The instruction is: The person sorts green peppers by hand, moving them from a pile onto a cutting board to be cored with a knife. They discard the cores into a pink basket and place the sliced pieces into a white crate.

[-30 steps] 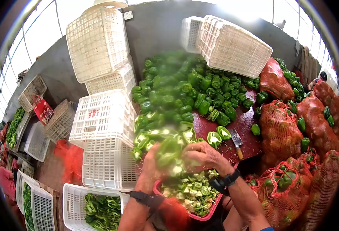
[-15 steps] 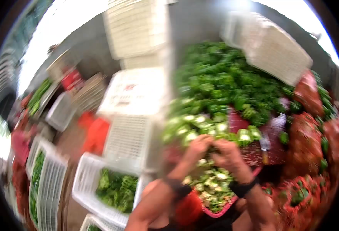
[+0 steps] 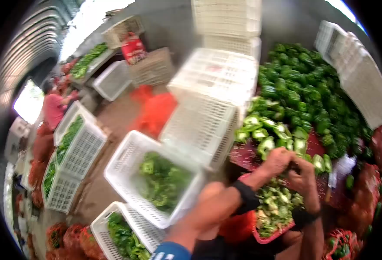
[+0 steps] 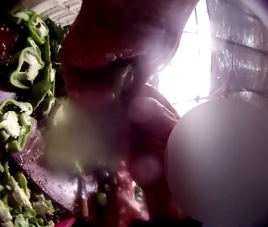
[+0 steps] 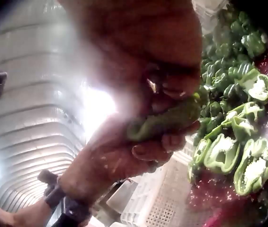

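My left hand (image 3: pixel 277 161) holds a green bell pepper piece (image 5: pixel 167 118), its fingers curled under it in the right wrist view. Above it, my right hand (image 3: pixel 303 174) has its fingers bent in against the same pepper; a small bright glint (image 5: pixel 152 86) shows between them. Both hands meet over a pink tub (image 3: pixel 264 240) of pepper cores and scraps. Beyond the hands, cut pepper halves (image 3: pixel 267 146) lie on a dark red tabletop (image 3: pixel 242 159), some with white seed cores showing. Whole green peppers (image 3: pixel 299 93) are heaped behind them.
A white crate (image 3: pixel 120 167) with cut peppers stands left of my arm, another crate (image 3: pixel 97 227) below it. Stacked white crates (image 3: pixel 204 117) rise beside the table. Red net sacks (image 3: pixel 362 203) stand at right. A person in pink (image 3: pixel 53 110) is far left.
The head view has swung left, so the table and hands sit further right and more crates show. The hands, apart around a blurred pepper earlier, are now close together.
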Tool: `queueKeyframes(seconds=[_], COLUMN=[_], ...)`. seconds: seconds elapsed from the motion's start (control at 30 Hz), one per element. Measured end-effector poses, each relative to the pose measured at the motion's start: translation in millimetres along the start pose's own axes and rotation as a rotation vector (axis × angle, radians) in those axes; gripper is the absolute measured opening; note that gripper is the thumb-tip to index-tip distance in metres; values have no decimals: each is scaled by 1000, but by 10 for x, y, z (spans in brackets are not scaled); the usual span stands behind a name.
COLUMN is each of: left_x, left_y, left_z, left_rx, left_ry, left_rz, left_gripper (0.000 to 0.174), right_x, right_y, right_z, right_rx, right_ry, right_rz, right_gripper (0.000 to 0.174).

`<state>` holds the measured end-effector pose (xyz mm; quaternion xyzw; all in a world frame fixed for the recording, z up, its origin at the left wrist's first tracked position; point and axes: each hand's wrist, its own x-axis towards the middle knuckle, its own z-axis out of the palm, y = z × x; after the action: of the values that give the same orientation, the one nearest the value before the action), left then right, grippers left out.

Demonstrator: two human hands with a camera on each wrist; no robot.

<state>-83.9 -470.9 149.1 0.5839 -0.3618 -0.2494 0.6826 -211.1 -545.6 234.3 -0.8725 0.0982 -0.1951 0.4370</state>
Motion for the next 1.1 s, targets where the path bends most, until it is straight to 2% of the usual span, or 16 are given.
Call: queueKeyframes(seconds=[0.1,0.17,0.2,0.3,0.37,0.4,0.5,0.6,0.63,0.7,0.77,0.8,0.9,0.93,1.03,1.1], left_x=[1,44,56,-163,-347,-483,-991,-1641,-1874,-2314,-2686,-2801,-2673,-2427,-1888,-1369], left_y=[101,313,463,1148,1172,1174,1157,817,588,347,117,-17,91,464,905,1221], left_z=[-356,-575,-658,-911,-1256,-1451,-1959,-2552,-2753,-2924,-3136,-3214,-3183,-2896,-2391,-1882], left_rx=[777,511,246,-163,-54,-39,53,505,663,1116,1131,1284,712,438,271,6], left_ry=[-53,104,199,339,396,433,573,727,768,692,508,508,641,688,543,331], left_rz=[541,291,84,-226,-109,-112,-114,-177,-188,-231,-572,-564,-479,-555,-330,-312], left_gripper=[25,25,26,27,27,27,29,38,42,47,50,43,39,35,30,35], right_x=[-49,-102,-101,-122,-224,-223,-236,-212,-173,-294,-263,-305,-339,-326,-280,-274], right_y=[26,20,36,205,755,748,1148,1248,1092,1277,1016,1104,1107,1068,1121,1315], right_z=[-46,-137,-227,-469,-477,-509,-420,-63,31,346,435,521,615,617,624,624], right_rx=[-35,97,41,-202,-384,-442,-544,-444,-547,-618,-437,-445,-366,-324,-341,-281], right_ry=[-12,-156,-233,-313,-33,4,132,78,-35,11,-116,-85,3,30,29,22], right_rz=[-35,-17,20,160,40,156,166,258,435,336,573,552,616,655,713,751], right_gripper=[20,15,14,14,13,13,13,10,12,21,28,28,26,26,21,22])
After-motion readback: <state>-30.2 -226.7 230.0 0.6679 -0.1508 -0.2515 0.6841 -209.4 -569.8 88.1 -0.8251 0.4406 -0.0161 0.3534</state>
